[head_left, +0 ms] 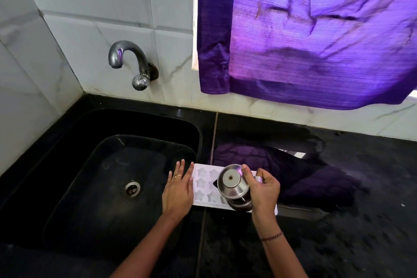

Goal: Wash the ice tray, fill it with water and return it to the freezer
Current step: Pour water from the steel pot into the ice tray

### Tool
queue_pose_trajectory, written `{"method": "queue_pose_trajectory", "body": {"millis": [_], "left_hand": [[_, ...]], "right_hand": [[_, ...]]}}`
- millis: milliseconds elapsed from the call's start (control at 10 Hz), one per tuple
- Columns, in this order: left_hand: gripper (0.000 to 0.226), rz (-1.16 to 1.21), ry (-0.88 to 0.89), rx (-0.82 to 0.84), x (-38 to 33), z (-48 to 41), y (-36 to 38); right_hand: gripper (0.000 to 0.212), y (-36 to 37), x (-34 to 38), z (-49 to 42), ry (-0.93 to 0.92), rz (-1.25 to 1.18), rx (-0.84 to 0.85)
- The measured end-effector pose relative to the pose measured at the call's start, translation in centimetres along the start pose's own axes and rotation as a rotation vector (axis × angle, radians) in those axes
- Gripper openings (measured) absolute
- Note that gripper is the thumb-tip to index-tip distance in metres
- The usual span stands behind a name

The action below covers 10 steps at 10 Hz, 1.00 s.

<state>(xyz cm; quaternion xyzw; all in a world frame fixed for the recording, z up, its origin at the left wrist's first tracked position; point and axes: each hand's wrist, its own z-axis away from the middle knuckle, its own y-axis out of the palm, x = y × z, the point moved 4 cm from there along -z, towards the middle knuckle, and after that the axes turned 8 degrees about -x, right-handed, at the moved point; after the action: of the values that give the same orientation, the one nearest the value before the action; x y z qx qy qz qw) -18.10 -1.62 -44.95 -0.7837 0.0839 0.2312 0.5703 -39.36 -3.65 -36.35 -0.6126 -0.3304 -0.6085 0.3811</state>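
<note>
- A white ice tray (204, 184) with star-shaped cups lies flat on a black counter (338, 221), just right of the sink (90, 165).
- The left hand (178, 189) is open, fingers straight and together, resting against the tray's left end, partly over the sink edge. It wears a ring (178, 176).
- The right hand (264, 187) grips a steel pot (232, 184), fingers curled round it, tipped over the tray's middle with its base towards the camera (whether water is flowing cannot be told).
- The black sink has a metal drain (131, 188).
- A curved metal tap (126, 56) juts from the white tiled wall above the sink.
- A purple curtain (316, 36) hangs at upper right.
</note>
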Motion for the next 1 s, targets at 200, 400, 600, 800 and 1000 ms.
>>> {"method": "queue_pose_trajectory", "body": {"millis": [200, 400, 600, 800, 1000], "left_hand": [[0.049, -0.002, 0.005, -0.007, 0.0, 0.0, 0.0], [0.049, -0.008, 0.004, -0.006, 0.1, 0.0, 0.1], [0.048, 0.005, 0.002, -0.010, 0.1, 0.0, 0.0], [0.048, 0.008, 0.001, -0.006, 0.1, 0.0, 0.0], [0.048, -0.002, 0.003, -0.007, 0.1, 0.0, 0.0]], "right_hand": [[0.058, -0.6, 0.5, 0.3, -0.107, 0.070, 0.018], [0.055, -1.1, 0.8, 0.2, -0.192, 0.118, 0.030], [0.061, -1.3, 0.9, 0.1, -0.234, 0.142, 0.031], [0.059, -1.3, 0.8, 0.1, -0.272, 0.148, 0.046], [0.058, -1.4, 0.8, -0.1, -0.244, 0.134, 0.036]]}}
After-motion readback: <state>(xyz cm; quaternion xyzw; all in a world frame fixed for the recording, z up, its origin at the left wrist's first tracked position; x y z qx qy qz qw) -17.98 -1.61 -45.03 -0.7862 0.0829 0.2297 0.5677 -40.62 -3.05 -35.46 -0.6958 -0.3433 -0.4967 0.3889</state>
